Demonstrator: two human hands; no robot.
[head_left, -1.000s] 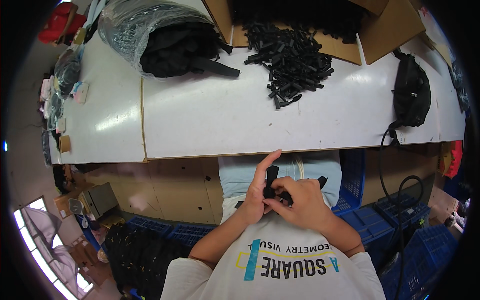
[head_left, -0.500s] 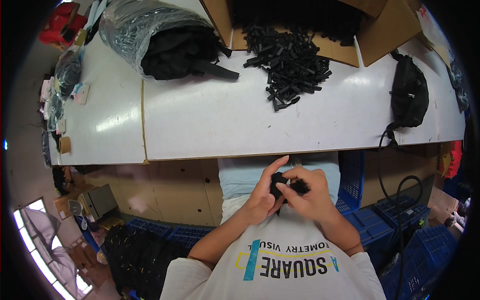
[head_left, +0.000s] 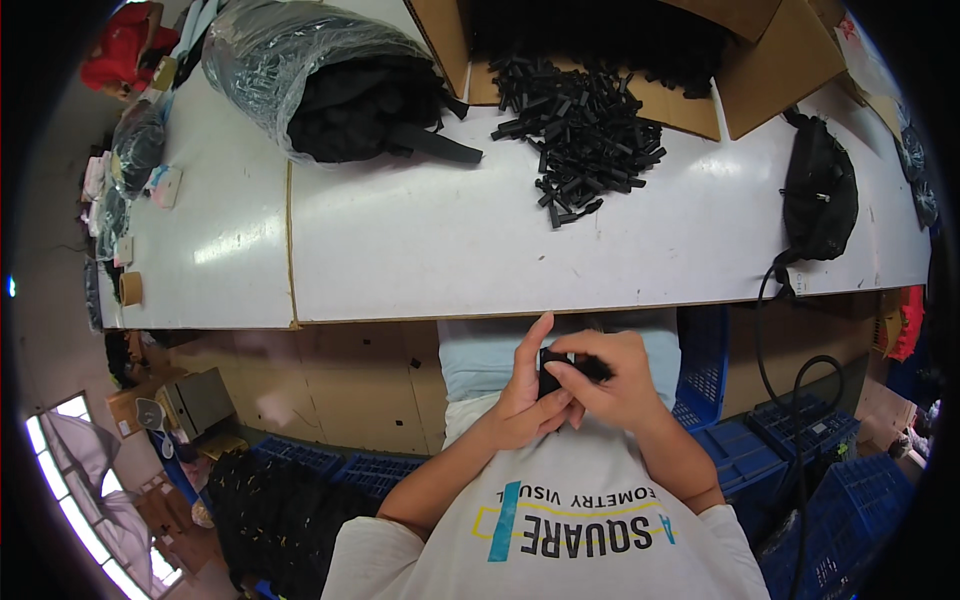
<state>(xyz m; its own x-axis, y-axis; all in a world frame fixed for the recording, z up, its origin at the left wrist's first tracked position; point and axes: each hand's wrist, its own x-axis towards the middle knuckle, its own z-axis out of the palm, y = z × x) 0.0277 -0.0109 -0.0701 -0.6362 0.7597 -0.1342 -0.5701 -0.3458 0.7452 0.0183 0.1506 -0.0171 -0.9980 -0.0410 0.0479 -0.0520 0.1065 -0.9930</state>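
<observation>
Both hands meet over my lap, just below the table's near edge. A small black piece (head_left: 549, 376) sits between them; its kind is hard to make out. My left hand (head_left: 522, 408) is closed round it from the left, index finger stretched upward. From the right, my right hand (head_left: 622, 382) pinches its other side with thumb and fingers. A dark, fuzzy-looking end (head_left: 596, 368) shows within the right hand's grip. Farther off on the table lies a loose pile of small black parts (head_left: 590, 140), slim and stick-like, spilling from an open cardboard box (head_left: 775, 90).
The white table (head_left: 430, 255) spans the view ahead. On it are a clear plastic bag (head_left: 255, 75) of black fabric pieces, a black pouch (head_left: 820, 195) and a tape roll (head_left: 130, 289). Blue crates (head_left: 735, 450) stand at my right. A person in red (head_left: 125, 50) is far left.
My fingers have shifted slightly round the black piece, the left thumb coming nearer the right fingers. Both hands still hold it in about the same place.
</observation>
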